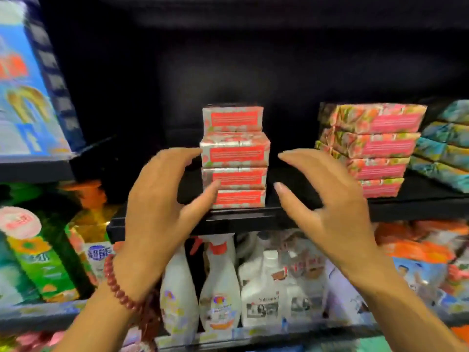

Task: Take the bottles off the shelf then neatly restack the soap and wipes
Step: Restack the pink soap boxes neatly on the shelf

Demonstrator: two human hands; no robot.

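Both hands are open, fingers spread, holding nothing. The left hand [162, 196] is close at the left side of the tall stack of four red and silver soap packs [234, 158]. The right hand [330, 199] is just right of the stack, not touching. The stack stands on a black shelf [241, 219]. Pink flowery packs [375, 148] sit further right. White spray bottles [220, 288] stand below it.
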